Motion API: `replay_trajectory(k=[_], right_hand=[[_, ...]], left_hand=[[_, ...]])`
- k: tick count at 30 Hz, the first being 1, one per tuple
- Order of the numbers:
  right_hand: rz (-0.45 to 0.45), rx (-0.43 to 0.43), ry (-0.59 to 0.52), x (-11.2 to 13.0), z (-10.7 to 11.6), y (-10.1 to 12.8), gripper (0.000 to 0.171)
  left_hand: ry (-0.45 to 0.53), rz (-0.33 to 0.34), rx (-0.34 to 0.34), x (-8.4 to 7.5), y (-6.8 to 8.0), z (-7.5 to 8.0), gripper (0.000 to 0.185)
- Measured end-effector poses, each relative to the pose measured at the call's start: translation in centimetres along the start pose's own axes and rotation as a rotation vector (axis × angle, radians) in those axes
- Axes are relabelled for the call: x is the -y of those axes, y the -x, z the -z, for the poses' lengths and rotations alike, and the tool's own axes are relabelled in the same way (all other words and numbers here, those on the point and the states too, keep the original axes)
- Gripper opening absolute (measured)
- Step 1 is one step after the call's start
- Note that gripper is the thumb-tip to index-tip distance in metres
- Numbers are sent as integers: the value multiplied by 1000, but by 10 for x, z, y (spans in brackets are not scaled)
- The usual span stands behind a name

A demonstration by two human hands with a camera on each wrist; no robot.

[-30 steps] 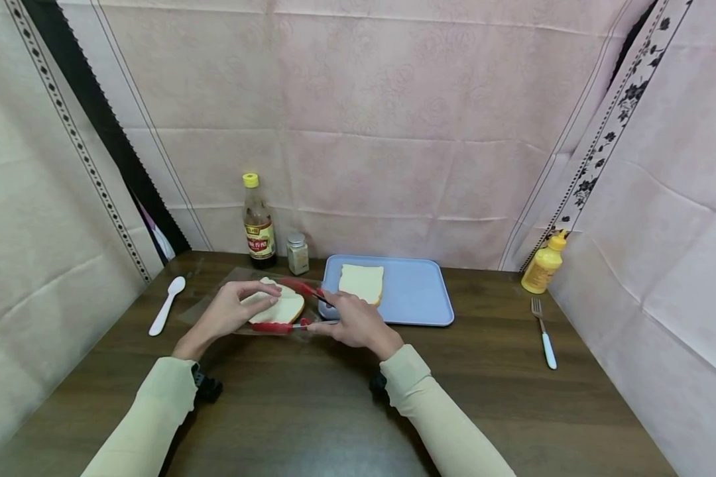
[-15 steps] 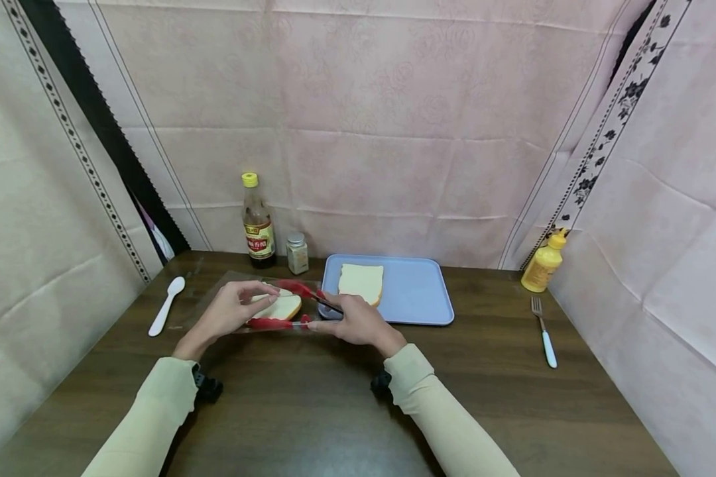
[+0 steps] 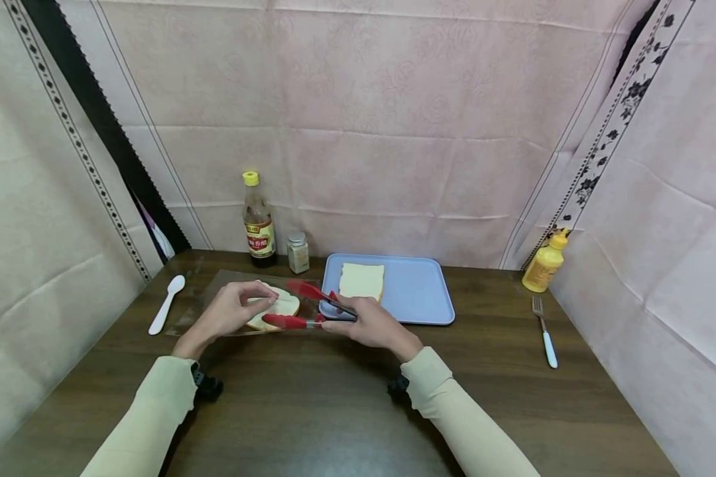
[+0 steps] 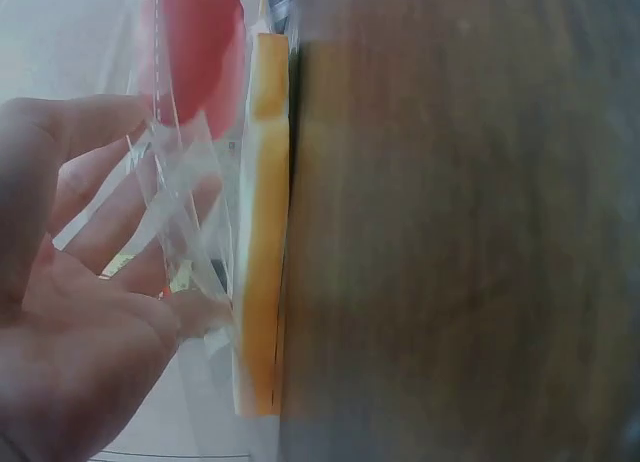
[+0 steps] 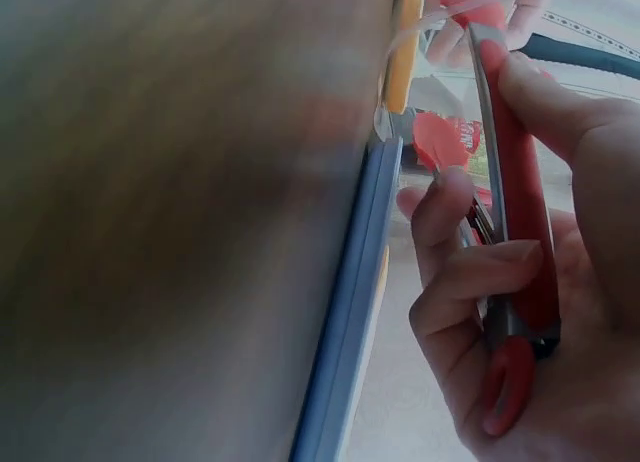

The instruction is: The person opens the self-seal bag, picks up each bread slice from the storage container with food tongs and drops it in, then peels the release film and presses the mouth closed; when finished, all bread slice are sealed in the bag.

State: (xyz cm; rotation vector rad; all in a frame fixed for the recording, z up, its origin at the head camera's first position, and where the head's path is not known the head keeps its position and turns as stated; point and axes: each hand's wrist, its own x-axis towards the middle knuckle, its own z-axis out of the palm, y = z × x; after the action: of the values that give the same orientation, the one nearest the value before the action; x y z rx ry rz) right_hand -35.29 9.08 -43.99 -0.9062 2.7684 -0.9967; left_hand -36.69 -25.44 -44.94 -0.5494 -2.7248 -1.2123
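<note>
My left hand (image 3: pixel 234 311) pinches the edge of a clear plastic bag (image 4: pixel 190 197) between thumb and fingers, lifting that edge. Inside the bag lies a bread slice (image 3: pixel 285 306), flat and low by the table; its brown crust (image 4: pixel 262 232) shows in the left wrist view. My right hand (image 3: pixel 372 324) grips red-headed tongs (image 5: pixel 520 192) with the fingers wrapped round the arms. The tongs' two red heads stand spread apart at the bag's right-hand opening, overlapping the slice's right side in the head view, with no bread between them.
A blue tray (image 3: pixel 414 291) bearing another bread slice (image 3: pixel 361 281) lies right behind my right hand. At the back stand a sauce bottle (image 3: pixel 259 232) and a shaker jar (image 3: pixel 298 253). A white spoon (image 3: pixel 166 306) lies left; a fork (image 3: pixel 545 334) and yellow bottle (image 3: pixel 541 268) are right.
My right hand has drawn the tongs back to the right, and their heads have slid off most of the bread slice. My left hand stays at the bag's edge.
</note>
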Motion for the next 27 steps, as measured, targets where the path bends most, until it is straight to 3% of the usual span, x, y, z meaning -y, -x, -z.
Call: replay_trajectory(k=[6, 11, 19, 27], right_hand=[[22, -36, 19, -10, 13, 17, 74], [-22, -87, 40, -22, 29, 31, 81], [-67, -193, 77, -40, 41, 32, 80], [-203, -215, 147, -45, 45, 40, 88]], left_hand=[[4, 17, -49, -5, 1, 1, 27], [25, 6, -94, -6, -1, 0, 30], [42, 13, -86, -6, -1, 0, 33], [41, -4, -135, -9, -2, -1, 29]])
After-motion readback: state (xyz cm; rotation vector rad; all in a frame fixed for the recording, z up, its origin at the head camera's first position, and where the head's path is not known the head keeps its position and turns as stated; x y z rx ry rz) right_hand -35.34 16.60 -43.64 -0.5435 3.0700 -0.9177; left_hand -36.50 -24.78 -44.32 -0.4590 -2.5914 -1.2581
